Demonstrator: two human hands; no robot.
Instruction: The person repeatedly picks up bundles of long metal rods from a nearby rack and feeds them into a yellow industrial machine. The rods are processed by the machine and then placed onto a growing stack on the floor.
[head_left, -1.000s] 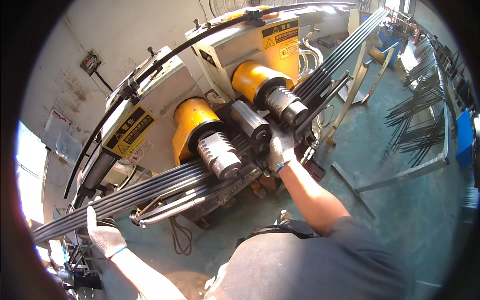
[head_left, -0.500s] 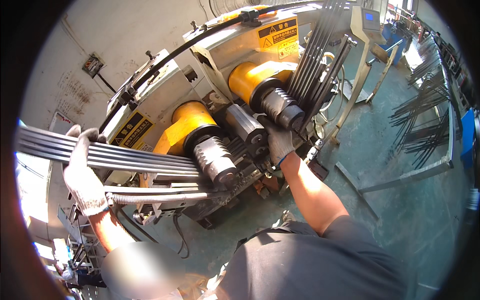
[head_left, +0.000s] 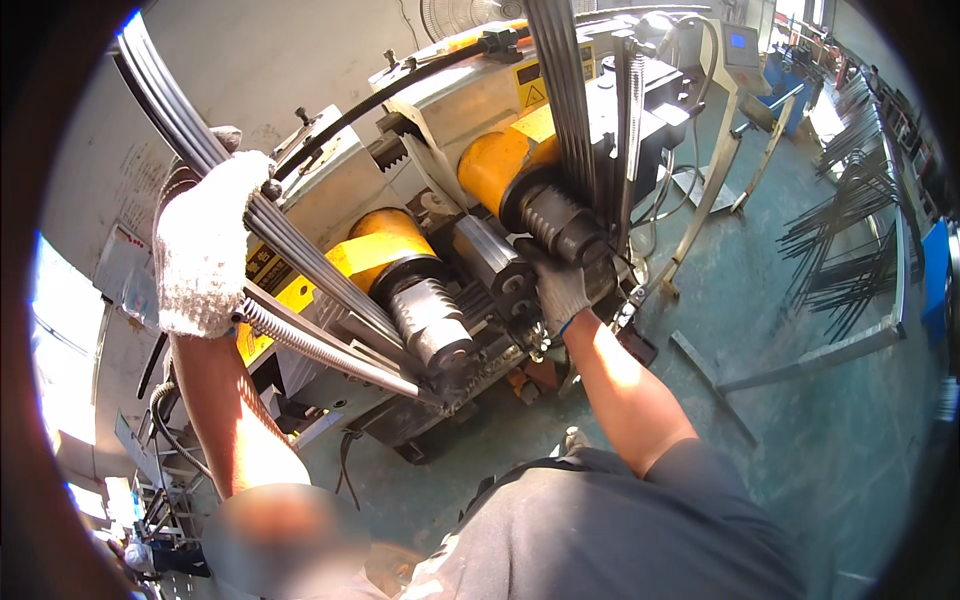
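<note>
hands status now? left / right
Left hand: closed on the bundle of rods.
Right hand: at the machine by the rollers; grip cannot be told.

the left hand [head_left: 205,245] has swung its end of the steel rod bundle [head_left: 290,250] upward, bending it steeper around the rollers.

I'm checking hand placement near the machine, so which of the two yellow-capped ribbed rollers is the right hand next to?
The upper roller, farther from the person. The gloved right hand sits just below its dark ribbed end; the lower roller lies left of it.
</note>
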